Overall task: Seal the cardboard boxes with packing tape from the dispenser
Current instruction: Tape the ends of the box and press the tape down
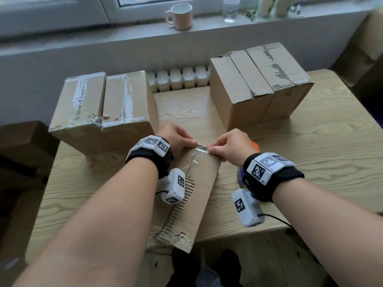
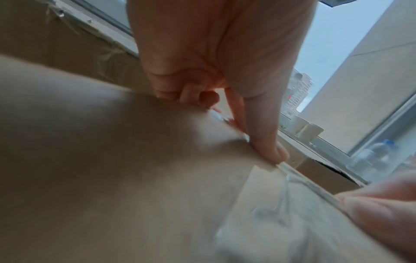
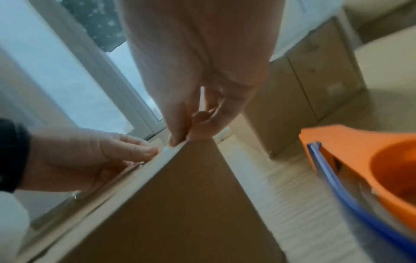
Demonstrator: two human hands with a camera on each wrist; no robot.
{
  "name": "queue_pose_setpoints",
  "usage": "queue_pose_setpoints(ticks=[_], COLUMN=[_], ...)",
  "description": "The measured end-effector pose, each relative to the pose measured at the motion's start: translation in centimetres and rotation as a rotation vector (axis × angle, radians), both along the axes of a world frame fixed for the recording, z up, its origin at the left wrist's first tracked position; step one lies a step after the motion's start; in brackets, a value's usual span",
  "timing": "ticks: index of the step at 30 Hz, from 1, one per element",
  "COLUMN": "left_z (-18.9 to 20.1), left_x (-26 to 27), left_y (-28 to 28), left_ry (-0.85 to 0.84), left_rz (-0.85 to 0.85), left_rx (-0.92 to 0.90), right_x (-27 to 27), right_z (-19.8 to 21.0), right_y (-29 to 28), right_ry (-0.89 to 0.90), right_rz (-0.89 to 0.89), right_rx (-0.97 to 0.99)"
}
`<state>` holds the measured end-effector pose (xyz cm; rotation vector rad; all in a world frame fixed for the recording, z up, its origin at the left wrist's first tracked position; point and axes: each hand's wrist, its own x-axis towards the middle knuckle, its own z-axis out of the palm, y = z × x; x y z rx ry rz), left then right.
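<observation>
A long cardboard box (image 1: 199, 193) lies in the middle of the wooden table (image 1: 310, 162), its far end between my hands. A crumpled strip of clear tape (image 1: 202, 149) runs over that far top edge. My left hand (image 1: 193, 142) pinches the tape's left end at the edge, thumb on top (image 2: 270, 149). From the right, my right hand (image 1: 211, 149) pinches the other end between thumb and forefinger (image 3: 180, 140). The orange tape dispenser (image 3: 360, 160) lies on the table just right of the box, mostly hidden behind my right wrist in the head view.
Two taped boxes (image 1: 83, 102) (image 1: 126, 100) stand at the back left, and two boxes without tape (image 1: 238, 83) (image 1: 277, 65) at the back right. A radiator (image 1: 180, 79) sits behind the table. A mug (image 1: 182, 16) and a bottle (image 1: 231, 9) stand on the windowsill.
</observation>
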<state>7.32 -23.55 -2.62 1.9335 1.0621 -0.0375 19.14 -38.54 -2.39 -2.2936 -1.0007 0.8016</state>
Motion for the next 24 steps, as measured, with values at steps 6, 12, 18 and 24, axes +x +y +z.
queue_pose_setpoints(ticks=[6, 12, 18, 24], left_z=[-0.7, -0.9, -0.1, 1.2], left_x=[-1.3, -1.8, -2.1, -3.3], left_y=[0.2, 0.1, 1.2, 1.9], left_ry=[-0.071, -0.072, 0.039, 0.292], left_rz=[0.258, 0.305, 0.121, 0.092], left_rx=[-0.08, 0.002, 0.018, 0.159], right_x=[0.2, -0.3, -0.7, -0.8], right_z=[-0.3, 0.0, -0.6, -0.4], right_y=[0.1, -0.2, -0.4, 0.1], right_ry=[-0.066, -0.125, -0.081, 0.152], right_rz=[-0.147, -0.164, -0.231, -0.377], right_rx=[-0.073, -0.062, 0.052, 0.162])
